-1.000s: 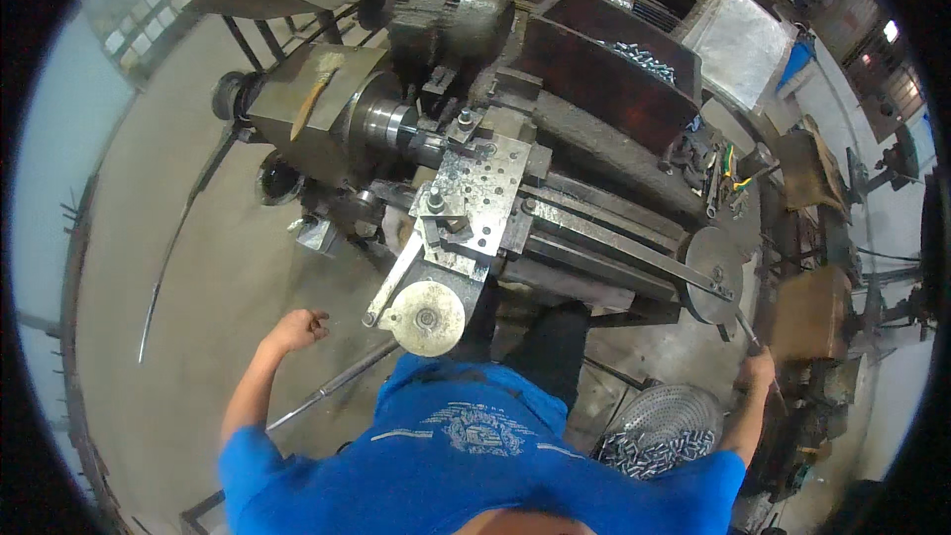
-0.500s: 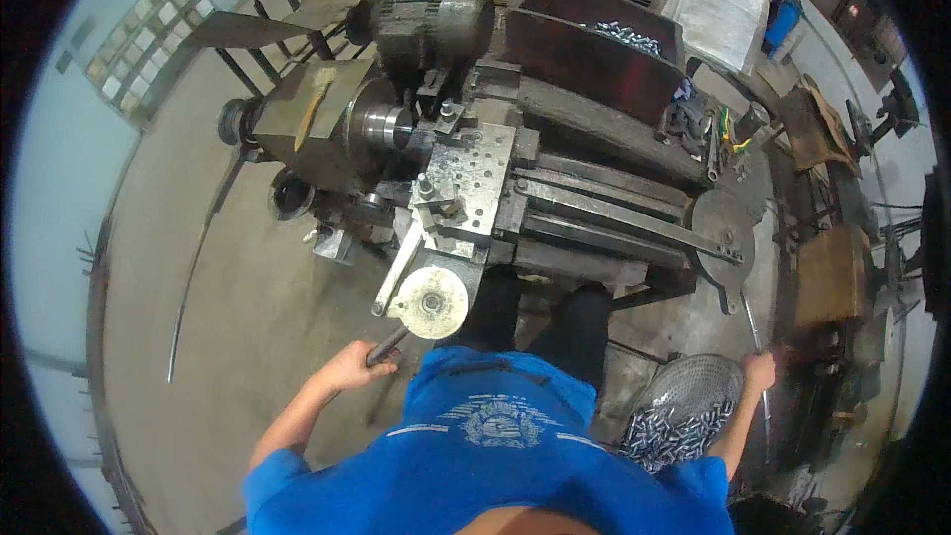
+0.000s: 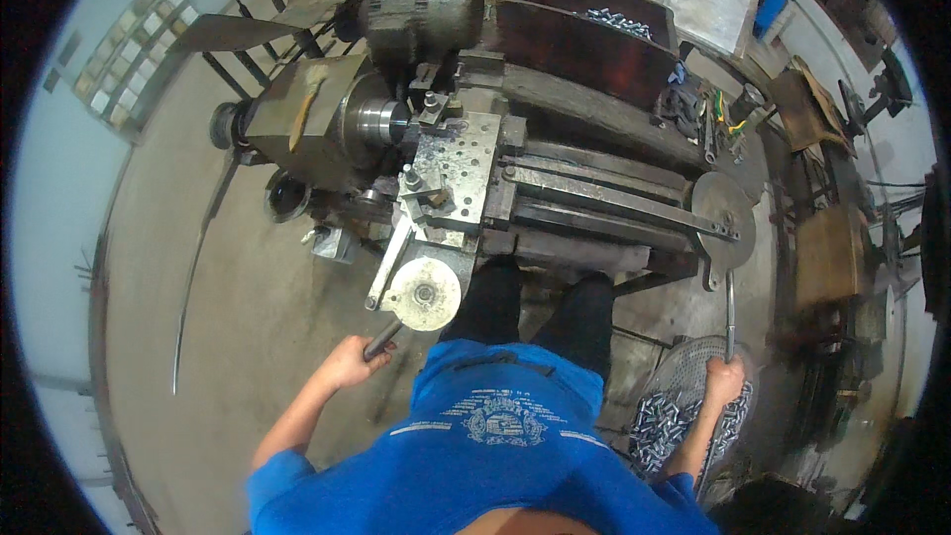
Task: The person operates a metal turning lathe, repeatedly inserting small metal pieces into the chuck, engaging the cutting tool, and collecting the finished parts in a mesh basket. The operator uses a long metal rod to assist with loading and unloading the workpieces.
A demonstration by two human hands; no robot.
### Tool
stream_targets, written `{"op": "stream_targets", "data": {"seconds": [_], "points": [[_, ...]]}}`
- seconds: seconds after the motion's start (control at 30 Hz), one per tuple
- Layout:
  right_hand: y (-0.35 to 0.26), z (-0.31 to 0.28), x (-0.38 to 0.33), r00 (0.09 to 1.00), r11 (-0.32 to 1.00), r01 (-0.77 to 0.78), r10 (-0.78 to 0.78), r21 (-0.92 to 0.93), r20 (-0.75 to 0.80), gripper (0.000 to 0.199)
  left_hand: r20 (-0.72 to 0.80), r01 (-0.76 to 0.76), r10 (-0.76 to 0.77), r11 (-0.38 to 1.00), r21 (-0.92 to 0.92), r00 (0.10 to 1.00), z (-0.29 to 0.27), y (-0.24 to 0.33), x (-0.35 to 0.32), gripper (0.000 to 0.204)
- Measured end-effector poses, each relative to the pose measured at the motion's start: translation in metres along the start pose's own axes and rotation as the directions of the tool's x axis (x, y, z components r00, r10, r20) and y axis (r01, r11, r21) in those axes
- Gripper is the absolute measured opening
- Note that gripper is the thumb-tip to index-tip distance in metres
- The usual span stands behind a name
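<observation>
My left hand [image 3: 355,364] is closed round a short bar handle [image 3: 382,339] that comes off a pale round disc [image 3: 424,294] on the near side of a lathe-like machine. On the right, my right hand [image 3: 725,377] grips a long metal rod [image 3: 731,312] hanging down from a dark disc [image 3: 723,218]. A flat link bar [image 3: 614,200] joins that disc to the sliding carriage. On the carriage sits a drilled steel plate [image 3: 474,173] with two clamped tool holders. The plate's left edge is close to the shiny spindle chuck [image 3: 379,123].
Under my right forearm lies a perforated basket [image 3: 684,362] of small metal parts [image 3: 662,426]. Behind the machine stands a dark metal bin [image 3: 594,45] with more parts, beside an electric motor [image 3: 424,22]. A brush [image 3: 307,109] rests on the headstock; wrenches [image 3: 709,134] lie far right.
My right hand has swung the rod inward to the left, over the basket. The carriage plate has slid slightly left toward the chuck. My left hand keeps its hold on the bar handle.
</observation>
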State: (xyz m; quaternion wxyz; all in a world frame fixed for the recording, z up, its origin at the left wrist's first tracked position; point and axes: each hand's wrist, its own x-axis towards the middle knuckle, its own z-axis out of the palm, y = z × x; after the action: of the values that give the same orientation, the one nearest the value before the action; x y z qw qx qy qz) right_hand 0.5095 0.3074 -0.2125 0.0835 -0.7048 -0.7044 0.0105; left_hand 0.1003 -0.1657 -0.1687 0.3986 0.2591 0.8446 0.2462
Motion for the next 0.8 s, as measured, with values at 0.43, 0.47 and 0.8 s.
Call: {"op": "stream_targets", "data": {"seconds": [0.43,0.47,0.8], "points": [[0.012,0.013,-0.007,0.999,0.994,0.048,-0.048,0.102,-0.006,0.033,0.043,-0.004,0.002,0.999,0.049,0.999,-0.007,0.008,0.002,0.034],[0.026,0.019,-0.009,0.996,0.991,0.081,-0.084,0.107,0.027,0.032,0.050,-0.004,0.002,0.999,0.040,0.999,-0.008,0.011,0.004,0.034],[0.233,0.022,-0.119,0.953,0.966,-0.248,0.256,-0.072,0.162,0.047,0.124,-0.022,0.019,1.000,0.021,0.992,-0.004,0.009,0.028,0.027]]}}
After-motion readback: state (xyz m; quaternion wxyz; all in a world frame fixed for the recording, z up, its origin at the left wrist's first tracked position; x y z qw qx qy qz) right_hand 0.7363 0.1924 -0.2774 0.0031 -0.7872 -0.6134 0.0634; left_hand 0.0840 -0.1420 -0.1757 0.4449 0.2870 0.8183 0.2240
